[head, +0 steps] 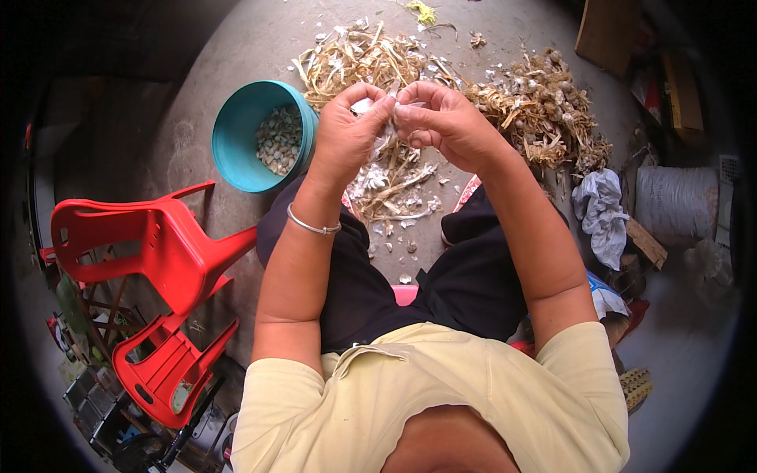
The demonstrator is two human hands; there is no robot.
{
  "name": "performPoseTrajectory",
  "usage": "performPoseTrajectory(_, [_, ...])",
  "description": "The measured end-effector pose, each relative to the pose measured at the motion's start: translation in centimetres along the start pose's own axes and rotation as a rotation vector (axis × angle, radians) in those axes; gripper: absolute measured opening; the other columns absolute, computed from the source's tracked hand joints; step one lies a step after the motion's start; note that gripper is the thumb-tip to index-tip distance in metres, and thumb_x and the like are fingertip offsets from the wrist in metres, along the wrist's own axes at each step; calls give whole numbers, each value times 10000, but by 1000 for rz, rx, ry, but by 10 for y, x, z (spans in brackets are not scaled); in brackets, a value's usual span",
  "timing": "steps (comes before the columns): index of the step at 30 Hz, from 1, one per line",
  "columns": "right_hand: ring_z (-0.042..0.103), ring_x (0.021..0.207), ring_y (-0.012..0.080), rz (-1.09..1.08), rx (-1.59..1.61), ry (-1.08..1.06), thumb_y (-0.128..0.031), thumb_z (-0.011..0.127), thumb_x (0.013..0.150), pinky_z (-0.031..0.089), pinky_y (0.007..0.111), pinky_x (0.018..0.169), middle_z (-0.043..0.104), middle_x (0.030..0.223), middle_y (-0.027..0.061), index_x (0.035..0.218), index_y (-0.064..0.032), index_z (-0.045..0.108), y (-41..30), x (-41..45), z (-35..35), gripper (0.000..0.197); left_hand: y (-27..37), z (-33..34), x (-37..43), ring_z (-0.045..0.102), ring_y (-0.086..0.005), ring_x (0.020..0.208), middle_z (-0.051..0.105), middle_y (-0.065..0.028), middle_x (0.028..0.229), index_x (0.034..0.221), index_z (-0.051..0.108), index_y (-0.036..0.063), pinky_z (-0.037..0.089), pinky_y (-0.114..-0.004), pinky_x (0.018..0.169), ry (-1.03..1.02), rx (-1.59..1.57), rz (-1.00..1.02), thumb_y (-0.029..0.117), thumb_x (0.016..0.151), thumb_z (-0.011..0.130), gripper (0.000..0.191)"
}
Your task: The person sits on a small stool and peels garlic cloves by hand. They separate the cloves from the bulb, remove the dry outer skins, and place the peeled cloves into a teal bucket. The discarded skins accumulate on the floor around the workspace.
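Note:
Both my hands meet in front of me, over a heap of dry garlic skins and stalks (378, 56) on the floor. Pale, papery garlic skin (394, 88) shows between the fingertips of the two hands. A white piece, apparently garlic, lies within the curled fingers of my left hand (356, 121), mostly hidden. My right hand (443, 121) pinches at the same skin with thumb and forefinger. Left of my left hand a teal plastic bucket (236, 148) holds many loose garlic cloves (279, 139). To the right lies a pile of dried garlic bulbs with roots and stalks (547, 106).
Red plastic chairs (177, 248) stand at the left. At the right are a crumpled white plastic bag (600, 213), a wooden block (646, 243) and a large white spool-like roll (676, 201). More skins (378, 177) are scattered between my feet.

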State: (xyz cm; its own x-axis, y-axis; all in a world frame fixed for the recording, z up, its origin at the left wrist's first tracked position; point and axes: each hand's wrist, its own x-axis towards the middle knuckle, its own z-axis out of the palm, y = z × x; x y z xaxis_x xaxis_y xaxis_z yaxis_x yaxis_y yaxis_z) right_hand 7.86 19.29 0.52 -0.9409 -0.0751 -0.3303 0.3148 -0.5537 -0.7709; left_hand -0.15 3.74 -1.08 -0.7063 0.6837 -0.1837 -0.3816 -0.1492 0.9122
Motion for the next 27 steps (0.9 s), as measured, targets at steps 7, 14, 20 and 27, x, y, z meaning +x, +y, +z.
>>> performPoseTrajectory(7, [536, 640, 87, -30, -24, 52, -126, 573, 854, 455, 200, 572, 559, 764, 26, 947, -43, 542, 1, 1, -3, 128, 4, 0, 0, 568, -45, 703, 602, -9, 780, 871, 573, 28, 452, -167, 595, 14, -68, -13, 102, 890, 595, 79])
performPoseTrajectory(14, [438, 558, 26, -167, -41, 199, -183, 593, 875, 342, 169, 470, 515, 659, -28, 997, -52, 581, -21, -3, -11, 179, 14, 11, -5, 588, -95, 775, 577, -49, 939, 1131, 444, 34, 492, -216, 651, -113, 106, -154, 35, 776, 699, 437])
performPoseTrajectory(20, [485, 593, 38, -249, -660, 191, -133, 642, 836, 390, 208, 516, 579, 677, 0, 892, -10, 617, -4, -2, -1, 137, 9, 17, -6, 588, -116, 875, 536, -87, 1070, 1214, 390, 34, 503, -234, 744, -37, 235, -12, -33, 723, 690, 579])
performPoseTrajectory(27, [548, 642, 66, -266, -792, 246, -106, 621, 834, 457, 231, 586, 621, 713, 33, 867, 1, 626, -4, 1, -9, 112, 10, 12, -2, 594, -97, 864, 622, -45, 976, 1131, 558, 29, 505, -216, 732, 29, 48, -24, -65, 755, 673, 404])
